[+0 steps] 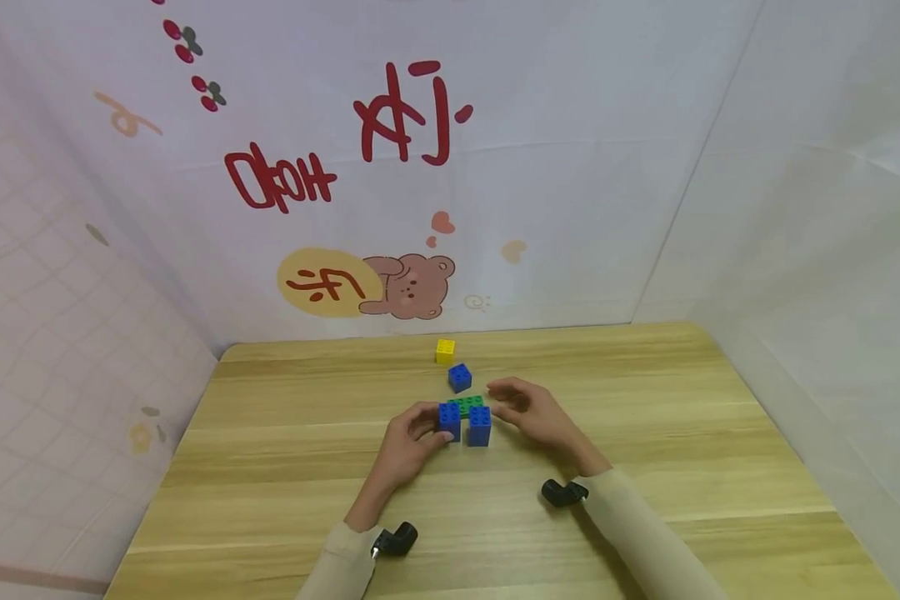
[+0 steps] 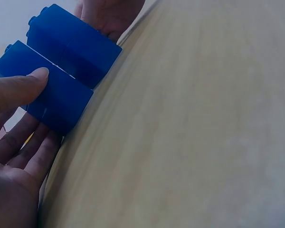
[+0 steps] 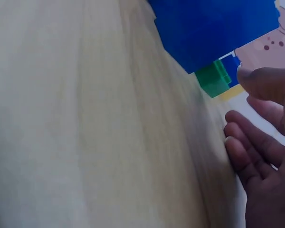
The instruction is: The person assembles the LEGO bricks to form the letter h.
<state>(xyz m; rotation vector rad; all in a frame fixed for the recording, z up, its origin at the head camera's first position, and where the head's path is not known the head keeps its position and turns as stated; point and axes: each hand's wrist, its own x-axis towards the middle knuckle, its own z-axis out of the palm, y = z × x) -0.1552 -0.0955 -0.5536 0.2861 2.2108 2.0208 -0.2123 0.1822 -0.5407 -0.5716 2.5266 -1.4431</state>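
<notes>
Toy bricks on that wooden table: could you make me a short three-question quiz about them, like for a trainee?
1. True or false: the left hand grips a blue brick.
2. Which brick lies farthest from the person? A) the yellow brick B) the green brick C) the lone blue brick
3. Fill in: the right hand holds ____.

Key
1. True: its thumb and fingers pinch the left of the two blue bricks that stand side by side; the other blue brick is beside it.
2. A: the yellow brick sits nearest the wall, on the wooden table.
3. Nothing: its fingers are loosely curled just right of the bricks.
</notes>
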